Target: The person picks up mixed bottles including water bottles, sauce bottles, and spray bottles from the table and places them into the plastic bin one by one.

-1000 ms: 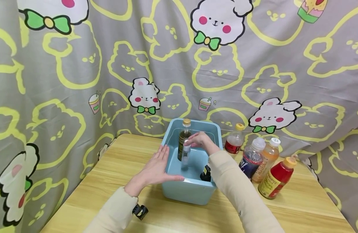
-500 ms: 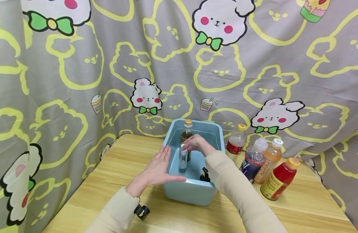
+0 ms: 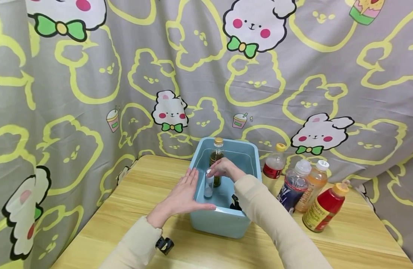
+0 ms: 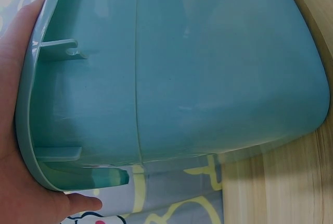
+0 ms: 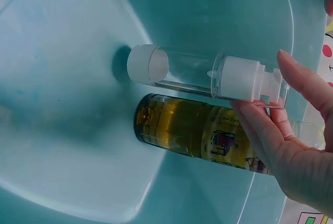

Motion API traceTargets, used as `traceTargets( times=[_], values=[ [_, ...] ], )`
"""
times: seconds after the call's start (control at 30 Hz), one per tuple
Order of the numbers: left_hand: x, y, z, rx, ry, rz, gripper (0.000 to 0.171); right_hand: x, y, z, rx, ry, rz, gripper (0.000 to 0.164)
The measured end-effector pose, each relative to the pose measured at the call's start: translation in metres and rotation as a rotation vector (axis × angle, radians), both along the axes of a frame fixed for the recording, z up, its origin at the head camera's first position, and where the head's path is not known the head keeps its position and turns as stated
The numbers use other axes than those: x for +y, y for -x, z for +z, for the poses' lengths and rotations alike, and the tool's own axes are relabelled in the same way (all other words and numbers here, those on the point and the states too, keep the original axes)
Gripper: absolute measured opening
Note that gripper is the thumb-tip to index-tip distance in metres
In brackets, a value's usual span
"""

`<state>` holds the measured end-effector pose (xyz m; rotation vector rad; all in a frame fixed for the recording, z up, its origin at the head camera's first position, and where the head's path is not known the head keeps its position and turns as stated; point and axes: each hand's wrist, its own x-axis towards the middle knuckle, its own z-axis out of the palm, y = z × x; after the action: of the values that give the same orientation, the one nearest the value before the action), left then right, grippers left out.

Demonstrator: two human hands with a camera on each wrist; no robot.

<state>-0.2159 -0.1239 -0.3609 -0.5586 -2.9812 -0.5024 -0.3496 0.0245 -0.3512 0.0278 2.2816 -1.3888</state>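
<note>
- Working over the wooden table (image 3: pixel 132 209), we are at the stage of setting a small bottle down into the blue tub (image 3: pixel 223 222), as we judge it; the tub stands mid-table in front of a patterned curtain (image 3: pixel 92 74).
- Our left hand (image 3: pixel 182 196) lies against the tub's left wall, fingers straight and together, thumb along the near rim; it steadies and grips nothing.
- Four more bottles stand in a row to the tub's right: a red-labelled one (image 3: pixel 273 166), a dark one (image 3: pixel 292 184), an orange one (image 3: pixel 313 185) and a red one (image 3: pixel 323 211).
- Inside the tub, an olive-green bottle (image 3: pixel 216 158) stands upright by the back wall.
- Our right hand (image 3: pixel 224 169) pinches the clear pump bottle (image 3: pixel 209 184) by its white top, fingertips curled round it, just in front of the olive-green one.
- Next, we judge, the bottle needs lowering straight until its base sits flat, without knocking its neighbour, before the fingers let go.
- Only the right wrist view shows the clear bottle's white base cap near the tub floor (image 5: pixel 67 104); whether it touches we cannot tell. The left wrist view shows just the tub's outer wall (image 4: pixel 208 67) and our palm.
</note>
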Motion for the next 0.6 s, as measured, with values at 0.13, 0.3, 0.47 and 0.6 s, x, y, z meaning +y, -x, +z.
traceTargets(
  times=[0.13,0.3,0.47,0.6],
  values=[
    [-0.0002,0.0000,0.0000,-0.008,-0.001,0.003,0.122,-0.0001,0.0007,-0.0011,0.007,-0.008,0.007,0.030],
    [-0.0003,-0.0001,-0.0003,-0.009,0.002,0.005,0.122,0.0004,0.0004,-0.0017,0.021,-0.025,0.013,0.029],
    [0.0001,-0.0002,0.0001,-0.002,-0.002,0.006,0.122,0.0006,0.0009,-0.0035,0.034,-0.036,0.022,0.027],
    [0.0002,-0.0006,0.0002,-0.003,-0.012,0.005,0.122,0.0008,0.0012,-0.0048,0.035,-0.054,0.030,0.027]
  ],
)
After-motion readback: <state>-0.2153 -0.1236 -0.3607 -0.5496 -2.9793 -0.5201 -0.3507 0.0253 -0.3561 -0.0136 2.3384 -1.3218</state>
